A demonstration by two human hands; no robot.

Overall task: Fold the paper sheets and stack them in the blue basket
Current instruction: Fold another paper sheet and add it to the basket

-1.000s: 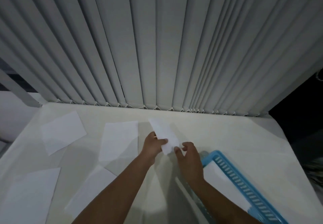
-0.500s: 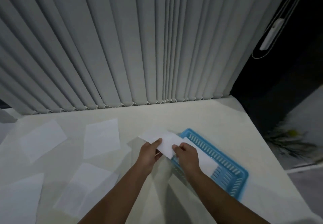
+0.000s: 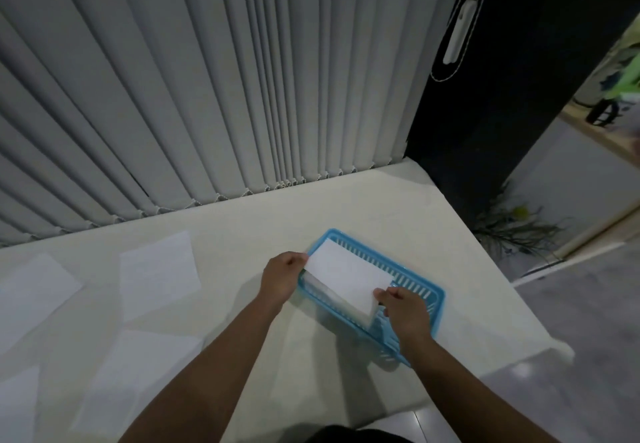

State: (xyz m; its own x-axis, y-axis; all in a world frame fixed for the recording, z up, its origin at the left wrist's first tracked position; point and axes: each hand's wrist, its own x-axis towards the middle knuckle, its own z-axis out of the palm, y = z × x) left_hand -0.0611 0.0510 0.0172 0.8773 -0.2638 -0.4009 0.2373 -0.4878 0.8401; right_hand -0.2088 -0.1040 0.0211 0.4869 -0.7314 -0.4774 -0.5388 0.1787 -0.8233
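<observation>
A folded white paper sheet (image 3: 346, 274) hangs just over the blue slatted basket (image 3: 420, 290) on the right part of the table. My left hand (image 3: 282, 276) pinches its far left corner at the basket's left rim. Its near right corner is pinched by my right hand (image 3: 403, 311), which is over the basket. Under the sheet, more folded white paper (image 3: 320, 287) lies inside the basket. Several unfolded sheets lie flat on the left of the table, the nearest one (image 3: 157, 268) beside my left hand.
The cream table (image 3: 381, 207) ends close behind the basket on the right and near sides. Grey vertical blinds (image 3: 207, 79) hang along the far edge. A blind cord with a white weight (image 3: 459, 32) hangs at the right. Beyond the table's right edge is floor.
Both hands have carried the folded sheet to the right, from the table in front of me to over the basket. My view has turned right with them.
</observation>
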